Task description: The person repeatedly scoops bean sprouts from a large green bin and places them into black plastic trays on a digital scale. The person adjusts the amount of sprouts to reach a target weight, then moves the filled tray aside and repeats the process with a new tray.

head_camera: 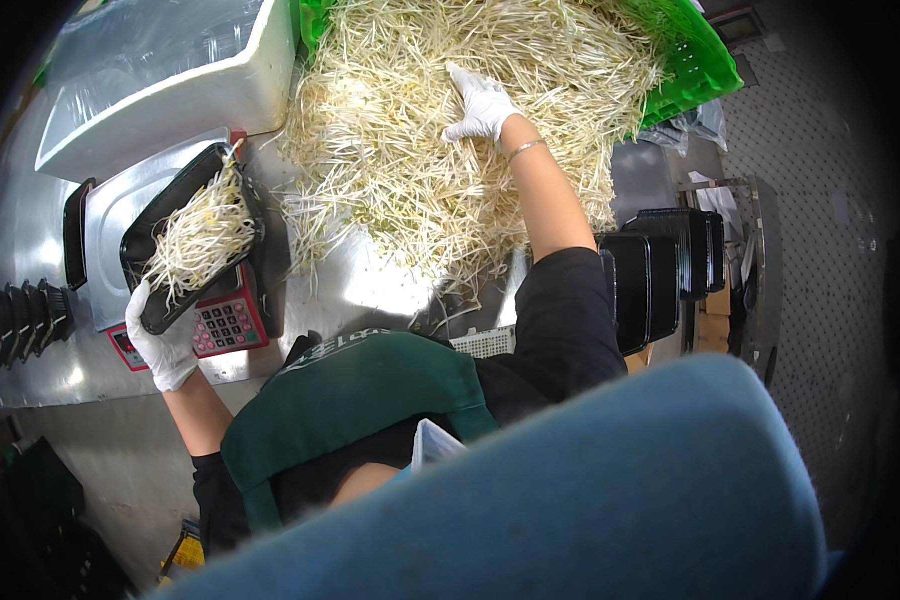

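Observation:
My left hand [163, 345], in a white glove, grips the near end of a black plastic tray [157, 210]. A clump of bean sprouts [202, 232] lies in the tray, with some strands hanging over its rim. Tray and hand are over a red digital scale [228, 326] with a steel platform [108, 277]; whether the tray touches the platform, I cannot tell. My right hand [483, 109], also gloved, rests on a large heap of bean sprouts [390, 172], thumb and fingers apart. No sprouts show in its grasp, though its palm side is hidden.
A white foam box [262, 97] stands behind the scale. Behind the heap is a green plastic crate [701, 71]. Stacked black trays [633, 292] stand at the right, and several black trays [22, 322] line the left of the steel table [330, 300]. Another black tray [77, 232] adjoins the scale.

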A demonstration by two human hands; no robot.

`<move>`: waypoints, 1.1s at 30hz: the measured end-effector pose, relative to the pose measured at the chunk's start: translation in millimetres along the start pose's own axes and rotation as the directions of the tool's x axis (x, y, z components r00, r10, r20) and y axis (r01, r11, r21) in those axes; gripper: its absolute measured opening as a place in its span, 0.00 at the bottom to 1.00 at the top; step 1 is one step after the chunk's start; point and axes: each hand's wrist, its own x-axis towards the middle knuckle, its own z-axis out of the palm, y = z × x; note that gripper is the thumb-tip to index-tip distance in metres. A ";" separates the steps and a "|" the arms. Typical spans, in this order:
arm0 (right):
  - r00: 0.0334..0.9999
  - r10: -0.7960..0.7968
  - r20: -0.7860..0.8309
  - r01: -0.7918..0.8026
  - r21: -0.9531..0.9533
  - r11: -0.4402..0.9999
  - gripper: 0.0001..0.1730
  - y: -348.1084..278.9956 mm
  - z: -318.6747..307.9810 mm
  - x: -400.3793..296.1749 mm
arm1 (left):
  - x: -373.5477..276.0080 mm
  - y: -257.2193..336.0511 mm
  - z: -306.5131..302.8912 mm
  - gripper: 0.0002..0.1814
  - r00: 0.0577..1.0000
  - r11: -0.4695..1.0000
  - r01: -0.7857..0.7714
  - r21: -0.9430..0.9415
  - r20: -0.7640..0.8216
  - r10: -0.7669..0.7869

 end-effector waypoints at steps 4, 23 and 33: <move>0.983 0.056 0.174 -0.049 -0.045 0.998 0.62 -10.1 -6.9 -9.9 | 3.8 14.3 -32.9 0.26 0.987 0.996 -0.084 0.002 -0.136 0.084; 0.935 0.306 -0.182 0.113 0.967 0.230 0.34 16.7 -0.9 -63.1 | -29.2 43.3 -26.1 0.23 0.775 0.530 -0.372 0.762 -0.060 0.629; 0.988 0.045 -0.150 -0.069 -0.158 0.985 0.53 -31.2 5.3 -54.9 | -48.5 18.8 29.0 0.18 0.689 0.344 -0.592 0.729 0.237 0.685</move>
